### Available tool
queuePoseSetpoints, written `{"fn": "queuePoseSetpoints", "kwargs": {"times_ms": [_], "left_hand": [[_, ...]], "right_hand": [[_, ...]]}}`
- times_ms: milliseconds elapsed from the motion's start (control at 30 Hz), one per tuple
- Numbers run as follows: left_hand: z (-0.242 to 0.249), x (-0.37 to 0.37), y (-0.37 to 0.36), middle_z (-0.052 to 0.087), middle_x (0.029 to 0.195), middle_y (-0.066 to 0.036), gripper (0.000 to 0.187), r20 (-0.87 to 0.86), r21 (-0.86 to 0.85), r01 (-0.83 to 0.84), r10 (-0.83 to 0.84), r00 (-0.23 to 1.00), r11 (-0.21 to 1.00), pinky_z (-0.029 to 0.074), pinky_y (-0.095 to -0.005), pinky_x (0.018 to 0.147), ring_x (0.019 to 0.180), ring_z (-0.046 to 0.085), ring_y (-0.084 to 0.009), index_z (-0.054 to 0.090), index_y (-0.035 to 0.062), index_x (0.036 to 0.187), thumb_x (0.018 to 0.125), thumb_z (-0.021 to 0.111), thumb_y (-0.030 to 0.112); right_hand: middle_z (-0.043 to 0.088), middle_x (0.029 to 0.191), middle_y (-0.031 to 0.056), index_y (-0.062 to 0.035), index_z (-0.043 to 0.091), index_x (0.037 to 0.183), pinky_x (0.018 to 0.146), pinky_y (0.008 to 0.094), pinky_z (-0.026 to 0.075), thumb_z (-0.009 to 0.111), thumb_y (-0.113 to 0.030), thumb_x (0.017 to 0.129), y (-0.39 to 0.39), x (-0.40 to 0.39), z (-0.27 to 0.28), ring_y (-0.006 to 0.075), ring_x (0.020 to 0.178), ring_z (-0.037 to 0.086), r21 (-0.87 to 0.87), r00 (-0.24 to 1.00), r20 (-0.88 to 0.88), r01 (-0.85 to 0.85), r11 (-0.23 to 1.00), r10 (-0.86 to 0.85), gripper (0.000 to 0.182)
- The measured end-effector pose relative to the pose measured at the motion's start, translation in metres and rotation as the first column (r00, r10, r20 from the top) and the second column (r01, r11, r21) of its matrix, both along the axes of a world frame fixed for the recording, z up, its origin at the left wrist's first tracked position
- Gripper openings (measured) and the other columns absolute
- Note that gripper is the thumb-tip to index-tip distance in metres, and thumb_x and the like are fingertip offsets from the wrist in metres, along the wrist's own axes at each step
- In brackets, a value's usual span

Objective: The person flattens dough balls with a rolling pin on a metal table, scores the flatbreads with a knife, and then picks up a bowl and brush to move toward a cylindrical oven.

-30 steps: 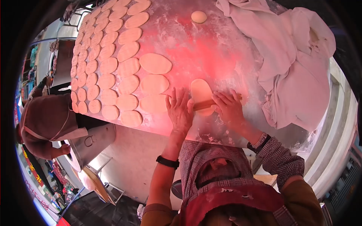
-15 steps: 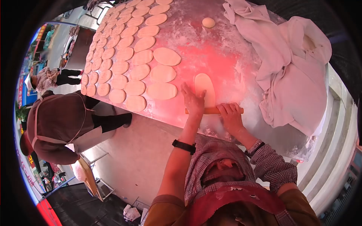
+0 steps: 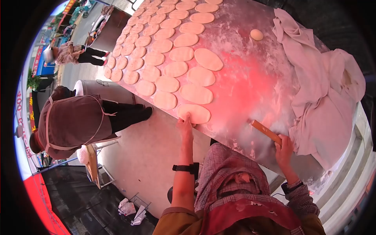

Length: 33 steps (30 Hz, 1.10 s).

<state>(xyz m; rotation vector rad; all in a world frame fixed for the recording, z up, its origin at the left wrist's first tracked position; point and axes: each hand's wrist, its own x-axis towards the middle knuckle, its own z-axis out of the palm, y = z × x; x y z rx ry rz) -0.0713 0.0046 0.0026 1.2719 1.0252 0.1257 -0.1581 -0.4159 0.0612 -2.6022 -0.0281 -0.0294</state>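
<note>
My left hand [image 3: 185, 124] is at the table's near edge, its fingers closed on the end of a flat oval piece of dough [image 3: 197, 113]. That oval lies at the near end of a row of similar dough ovals [image 3: 196, 94]. My right hand [image 3: 284, 147] grips one end of a wooden rolling pin [image 3: 266, 131], which slants over the floured tabletop [image 3: 239, 113]. Farther back sits a small round dough ball [image 3: 256, 35], apart from both hands.
Rows of flattened dough cover the table's left side. A crumpled pale cloth [image 3: 313, 90] lies along the right side. Left of the table, a person in an apron [image 3: 74, 121] bends near a large metal pot [image 3: 105, 89]. Steps [image 3: 348, 145] rise at right.
My left hand has moved left and placed the rolled dough oval at the row's near end. My right hand has carried the rolling pin right and tilted it. The view has shifted.
</note>
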Motion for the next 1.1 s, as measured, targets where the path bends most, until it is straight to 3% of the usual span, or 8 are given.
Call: {"fn": "queuePoseSetpoints", "kwargs": {"times_ms": [133, 200, 367, 633, 733, 833, 900, 1100], "left_hand": [[0.035, 0.007, -0.006, 0.063, 0.103, -0.016, 0.046, -0.339, 0.426, 0.297, -0.153, 0.928, 0.854, 0.054, -0.0408, 0.077, 0.092, 0.063, -0.0249, 0.056, -0.0057, 0.113, 0.087, 0.073, 0.029], [0.042, 0.026, -0.029, 0.055, 0.127, -0.024, 0.054, -0.354, 0.927, 0.356, -0.035, 0.935, 0.119, 0.044, -0.0497, 0.099, 0.121, 0.051, -0.0364, 0.053, -0.0059, 0.125, 0.09, 0.069, 0.032], [0.046, 0.162, -0.095, 0.04, 0.148, -0.023, 0.054, -0.202, 0.892, 0.408, -0.631, 0.749, 0.198, 0.028, -0.0493, 0.114, 0.141, 0.031, -0.0408, 0.046, -0.0012, 0.139, 0.096, 0.06, 0.028], [-0.023, 0.379, -0.249, 0.036, 0.151, -0.02, 0.059, -0.04, 0.889, 0.412, -0.861, 0.506, 0.201, 0.029, -0.0473, 0.114, 0.143, 0.029, -0.0383, 0.04, 0.0072, 0.145, 0.096, 0.056, 0.035], [-0.02, 0.351, -0.255, 0.04, 0.149, -0.016, 0.056, -0.03, 0.858, 0.496, -0.952, 0.304, 0.131, 0.035, -0.0482, 0.11, 0.137, 0.037, -0.0365, 0.045, 0.0153, 0.143, 0.091, 0.061, 0.031], [0.028, 0.317, -0.238, 0.045, 0.144, -0.018, 0.055, -0.485, 0.572, 0.79, -0.868, 0.109, -0.221, 0.033, -0.0485, 0.111, 0.136, 0.039, -0.0385, 0.049, 0.0045, 0.137, 0.087, 0.063, 0.023], [0.001, 0.311, -0.234, 0.051, 0.139, -0.018, 0.049, -0.198, 0.899, 0.438, -0.917, 0.346, -0.029, 0.037, -0.0476, 0.109, 0.132, 0.044, -0.0377, 0.053, 0.0041, 0.132, 0.086, 0.065, 0.019], [-0.018, 0.195, -0.266, 0.057, 0.133, -0.017, 0.049, -0.041, 0.883, 0.467, -0.984, 0.174, 0.046, 0.047, -0.0409, 0.101, 0.122, 0.055, -0.0344, 0.055, 0.0078, 0.133, 0.087, 0.068, 0.014]], "right_hand": [[0.061, 0.116, 0.0128, -0.0038, 0.055, 0.115, 0.087, 0.0475, 0.044, 0.063, -0.01, 0.083, -0.007, 0.026, -0.015, 0.0351, 0.103, 0.058, -0.185, 0.997, 0.073, 0.043, 0.982, -0.03, 0.034], [0.06, 0.12, 0.0129, -0.0036, 0.055, 0.117, 0.09, 0.0473, 0.043, 0.063, -0.012, 0.083, -0.01, 0.03, -0.033, 0.0346, 0.107, 0.058, -0.288, 0.988, 0.153, 0.072, 0.955, -0.028, 0.036], [0.059, 0.128, 0.0126, -0.0034, 0.055, 0.121, 0.094, 0.0476, 0.043, 0.063, -0.02, 0.086, -0.013, 0.039, -0.042, 0.0323, 0.114, 0.057, -0.421, 0.984, 0.174, 0.105, 0.901, -0.034, 0.04], [0.059, 0.128, 0.0102, -0.0058, 0.056, 0.123, 0.096, 0.047, 0.041, 0.061, -0.022, 0.087, -0.015, 0.042, -0.05, 0.0292, 0.116, 0.058, -0.418, 0.984, 0.162, 0.137, 0.898, -0.075, 0.04], [0.059, 0.128, 0.0094, -0.006, 0.057, 0.123, 0.096, 0.045, 0.04, 0.061, -0.022, 0.087, -0.014, 0.04, -0.046, 0.0285, 0.115, 0.058, -0.416, 0.982, 0.16, 0.16, 0.895, -0.101, 0.039], [0.059, 0.129, 0.009, -0.006, 0.057, 0.122, 0.094, 0.0437, 0.039, 0.062, -0.022, 0.088, -0.011, 0.039, -0.038, 0.0282, 0.114, 0.058, -0.396, 0.981, 0.137, 0.184, 0.9, -0.14, 0.038], [0.059, 0.128, 0.009, -0.0059, 0.057, 0.121, 0.093, 0.0435, 0.038, 0.063, -0.023, 0.088, -0.014, 0.046, -0.045, 0.0282, 0.114, 0.058, -0.378, 0.978, 0.142, 0.195, 0.905, -0.152, 0.038], [0.06, 0.123, 0.011, -0.0057, 0.056, 0.123, 0.087, 0.045, 0.039, 0.062, -0.023, 0.089, -0.013, 0.042, -0.051, 0.0315, 0.11, 0.057, -0.399, 0.922, 0.185, 0.387, 0.831, -0.34, 0.039]]}}
